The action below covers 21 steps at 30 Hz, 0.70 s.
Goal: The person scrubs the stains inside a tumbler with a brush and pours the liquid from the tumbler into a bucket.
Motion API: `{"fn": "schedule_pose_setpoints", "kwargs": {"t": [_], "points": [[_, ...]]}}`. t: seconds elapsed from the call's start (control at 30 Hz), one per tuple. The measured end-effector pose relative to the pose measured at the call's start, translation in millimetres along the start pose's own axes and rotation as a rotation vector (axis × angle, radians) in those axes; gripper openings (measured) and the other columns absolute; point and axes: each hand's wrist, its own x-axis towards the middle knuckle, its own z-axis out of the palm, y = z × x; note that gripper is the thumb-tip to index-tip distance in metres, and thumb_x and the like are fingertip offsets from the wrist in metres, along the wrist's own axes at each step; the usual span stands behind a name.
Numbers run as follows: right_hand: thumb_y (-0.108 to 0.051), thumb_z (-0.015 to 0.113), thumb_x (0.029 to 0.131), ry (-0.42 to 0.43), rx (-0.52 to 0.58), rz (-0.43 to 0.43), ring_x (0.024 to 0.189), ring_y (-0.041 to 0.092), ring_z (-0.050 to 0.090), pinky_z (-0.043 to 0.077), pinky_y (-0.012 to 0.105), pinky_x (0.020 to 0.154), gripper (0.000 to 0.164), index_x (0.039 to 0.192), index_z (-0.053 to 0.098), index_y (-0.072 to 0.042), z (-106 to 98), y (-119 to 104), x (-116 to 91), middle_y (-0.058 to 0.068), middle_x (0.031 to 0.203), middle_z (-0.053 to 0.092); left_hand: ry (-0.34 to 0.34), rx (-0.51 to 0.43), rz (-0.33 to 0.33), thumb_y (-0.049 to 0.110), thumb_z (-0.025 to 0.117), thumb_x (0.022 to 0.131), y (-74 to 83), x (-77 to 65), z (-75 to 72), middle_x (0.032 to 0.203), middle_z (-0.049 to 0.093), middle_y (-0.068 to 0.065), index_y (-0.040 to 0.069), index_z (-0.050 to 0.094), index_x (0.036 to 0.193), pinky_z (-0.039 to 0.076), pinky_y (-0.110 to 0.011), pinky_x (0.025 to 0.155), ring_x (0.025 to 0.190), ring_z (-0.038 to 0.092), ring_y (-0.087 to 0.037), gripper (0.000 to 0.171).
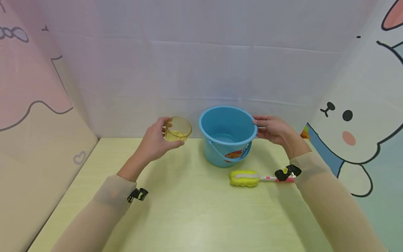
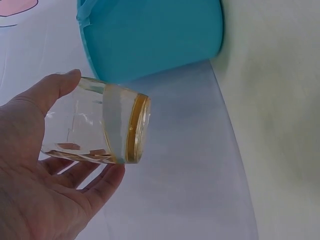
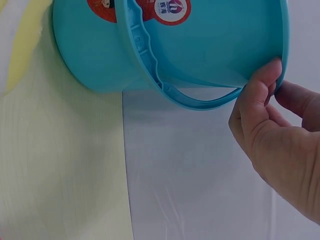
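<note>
A clear amber glass cup (image 1: 178, 128) is held above the table, left of the bucket, by my left hand (image 1: 157, 138). In the left wrist view the thumb lies on one side of the cup (image 2: 95, 122) and the fingers on the other. The blue bucket (image 1: 217, 154) stands at the table's back, its handle hanging down in front over a red label. My right hand (image 1: 273, 130) pinches the bucket's right rim; the right wrist view shows thumb and fingers (image 3: 262, 82) on either side of that rim.
A yellow sponge brush (image 1: 244, 178) with a white and pink handle lies on the pale table (image 1: 195, 210) in front of the bucket, below my right forearm. A white cloth wall (image 1: 176, 77) rises behind, with cartoon-printed panels (image 1: 355, 140) at both sides.
</note>
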Motion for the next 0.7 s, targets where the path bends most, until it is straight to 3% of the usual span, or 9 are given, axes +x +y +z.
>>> {"fn": "schedule_pose_setpoints", "kwargs": {"t": [0.2, 0.7], "points": [[-0.019, 0.054, 0.112, -0.004, 0.001, -0.005, 0.099, 0.018, 0.068, 0.061, 0.029, 0.088, 0.056, 0.163, 0.038, -0.004, 0.7, 0.7, 0.3, 0.014, 0.137, 0.058, 0.007, 0.035, 0.017, 0.034, 0.094, 0.082, 5.3, 11.1, -2.3, 0.141, 0.057, -0.016, 0.004, 0.042, 0.156, 0.057, -0.052, 0.094, 0.119, 0.060, -0.036, 0.095], [-0.018, 0.054, 0.112, 0.001, 0.008, -0.005, 0.096, 0.017, 0.069, 0.062, 0.029, 0.087, 0.055, 0.163, 0.038, -0.003, -0.1, 1.7, 0.4, 0.012, 0.132, 0.060, 0.008, 0.111, 0.089, 0.030, 0.094, 0.081, 24.8, 37.4, -3.0, 0.142, 0.058, -0.016, 0.002, 0.045, 0.153, 0.054, -0.053, 0.103, 0.124, 0.057, -0.035, 0.093]]}}
